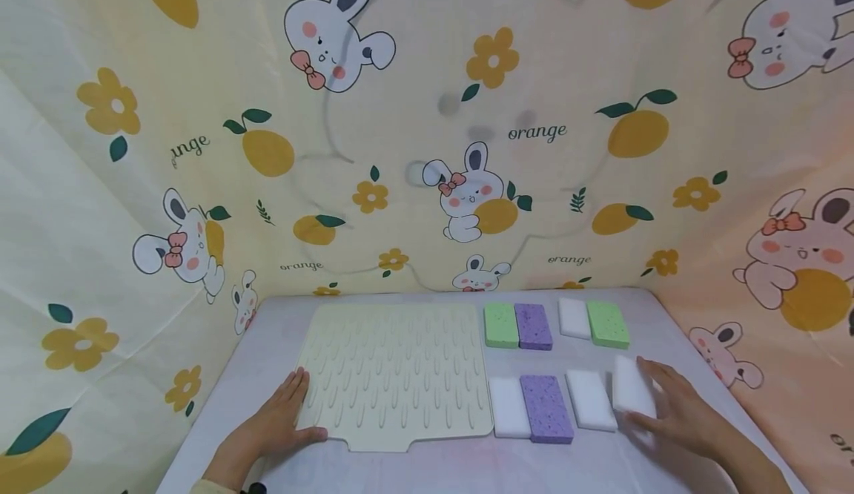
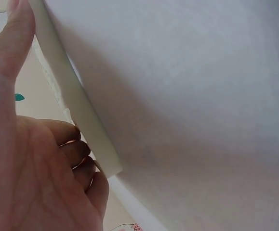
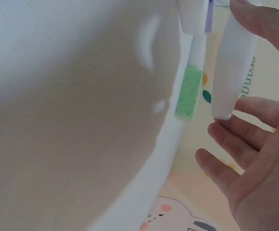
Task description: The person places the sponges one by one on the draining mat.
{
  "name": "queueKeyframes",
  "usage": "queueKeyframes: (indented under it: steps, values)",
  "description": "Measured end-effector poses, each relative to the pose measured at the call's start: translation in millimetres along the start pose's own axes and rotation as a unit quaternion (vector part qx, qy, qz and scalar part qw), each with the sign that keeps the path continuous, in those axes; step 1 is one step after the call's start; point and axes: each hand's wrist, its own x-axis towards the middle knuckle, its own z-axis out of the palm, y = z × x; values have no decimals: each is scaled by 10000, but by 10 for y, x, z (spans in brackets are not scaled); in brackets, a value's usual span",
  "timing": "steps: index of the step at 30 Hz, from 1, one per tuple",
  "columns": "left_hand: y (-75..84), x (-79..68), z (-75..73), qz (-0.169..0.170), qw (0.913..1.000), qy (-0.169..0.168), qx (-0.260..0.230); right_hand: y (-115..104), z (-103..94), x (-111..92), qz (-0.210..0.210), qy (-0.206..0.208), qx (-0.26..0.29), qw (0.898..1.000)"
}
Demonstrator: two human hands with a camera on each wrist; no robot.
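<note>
A cream draining mat (image 1: 400, 375) with raised oval ridges lies flat on the table. My left hand (image 1: 283, 412) rests at its near left corner, fingers along the side edge and thumb by the front edge. In the left wrist view, the mat (image 2: 88, 120) appears edge-on, beside the fingertips. With thumb and fingers, my right hand (image 1: 680, 409) pinches a white sponge (image 1: 632, 386) by its long sides. The right wrist view shows this sponge (image 3: 231, 62) tilted. Just left of it lies another white sponge (image 1: 590, 400).
Touching pairs of sponges sit right of the mat: green (image 1: 500, 325) with purple (image 1: 534, 326) behind, white (image 1: 510, 406) with purple (image 1: 547, 409) in front. A white sponge (image 1: 574, 318) and a green one (image 1: 608, 324) lie at the back right. Printed cloth (image 1: 427, 108) walls the table.
</note>
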Motion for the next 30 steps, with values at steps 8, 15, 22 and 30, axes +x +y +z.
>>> queueKeyframes:
  steps: [8,15,22,30]
  values:
    - [-8,15,2,-176,9998,-70,-8,-105,-12,50,50,-46,164,9998]
    - [0,12,4,-66,10000,-6,-69,-220,58,105,-130,96,330,9993]
    - [-32,2,26,-37,9999,-45,-106,-366,140,196,74,-131,350,9993]
    - [-46,25,33,-140,9999,-65,-40,-497,192,300,131,-285,459,9985]
